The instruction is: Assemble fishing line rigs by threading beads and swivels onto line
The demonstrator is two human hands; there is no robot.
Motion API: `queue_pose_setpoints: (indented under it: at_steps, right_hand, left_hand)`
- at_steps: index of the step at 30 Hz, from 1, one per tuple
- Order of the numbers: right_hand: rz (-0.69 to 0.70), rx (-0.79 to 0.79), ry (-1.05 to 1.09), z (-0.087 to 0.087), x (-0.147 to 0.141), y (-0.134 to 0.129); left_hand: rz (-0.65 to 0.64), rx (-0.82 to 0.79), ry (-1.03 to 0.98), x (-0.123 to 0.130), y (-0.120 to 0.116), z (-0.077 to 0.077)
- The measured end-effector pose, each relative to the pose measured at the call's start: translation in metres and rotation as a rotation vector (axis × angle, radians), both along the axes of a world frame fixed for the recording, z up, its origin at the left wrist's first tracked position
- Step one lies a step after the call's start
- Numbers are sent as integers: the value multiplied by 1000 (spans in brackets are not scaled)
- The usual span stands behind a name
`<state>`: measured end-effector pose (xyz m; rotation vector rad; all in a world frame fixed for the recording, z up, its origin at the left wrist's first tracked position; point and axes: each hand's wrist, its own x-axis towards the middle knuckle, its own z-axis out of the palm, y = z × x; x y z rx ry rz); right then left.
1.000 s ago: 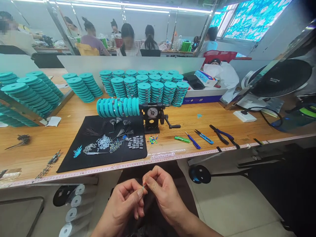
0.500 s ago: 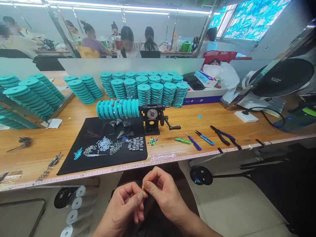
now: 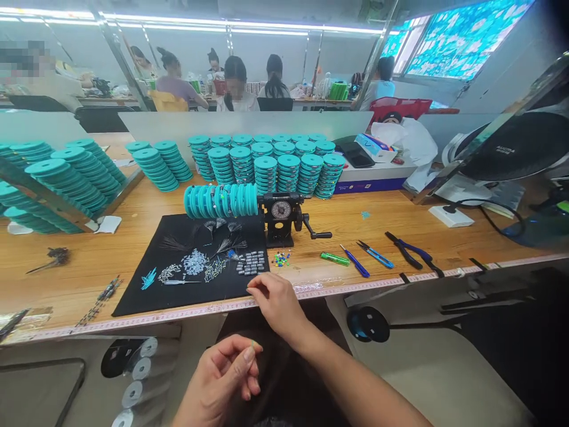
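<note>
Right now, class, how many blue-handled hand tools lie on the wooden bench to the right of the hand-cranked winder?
3: a slim blue-handled tool, blue-handled snips and black-and-blue pliers, lying in a row, left to right. Others may be hidden.

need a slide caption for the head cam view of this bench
Left hand pinches a tiny green piece, right hand at the edge of a black mat of small parts, hand-crank winder beyond

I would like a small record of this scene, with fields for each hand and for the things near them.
Left hand: pinches a tiny greenish piece between thumb and finger.
Right hand: fingertips at the front edge of the black mat.
Nearby: grey metal sinkers, coloured beads.
Behind: hand-cranked winder holding teal spools.
</note>
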<state>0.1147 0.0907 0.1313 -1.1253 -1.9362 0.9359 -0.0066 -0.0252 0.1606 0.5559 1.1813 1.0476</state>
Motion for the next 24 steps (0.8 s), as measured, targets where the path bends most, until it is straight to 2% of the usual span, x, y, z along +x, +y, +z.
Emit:
queue_pose_setpoints:
  at_steps: [4, 8, 9, 11, 13, 15, 18, 21, 24]
  right_hand:
    - [29, 96, -79, -6, -14, 14]
    - [2, 120, -45, 7, -4, -7]
    - [15, 57, 19, 11, 0, -18]
    - [95, -203, 230, 19, 7, -41]
    - [182, -490, 437, 25, 11, -64]
    - [232, -685, 584, 27, 13, -80]
    - [193, -836, 708, 25, 14, -90]
    - [58, -778, 651, 22, 16, -89]
    - [7, -705, 555, 20, 19, -86]
  left_hand:
    - [39, 46, 55, -4, -1, 4]
    - [130, 144, 239, -4, -3, 8]
    - [174, 186, 309, -3, -3, 9]
    - [246, 283, 456, -1, -2, 10]
    - [283, 392, 582, 1, -1, 10]
    - [296, 488, 646, 2, 0, 8]
    - [294, 474, 605, 2, 3, 2]
    - [265, 288, 411, -2, 5, -9]
    - [237, 154, 127, -7, 6, -20]
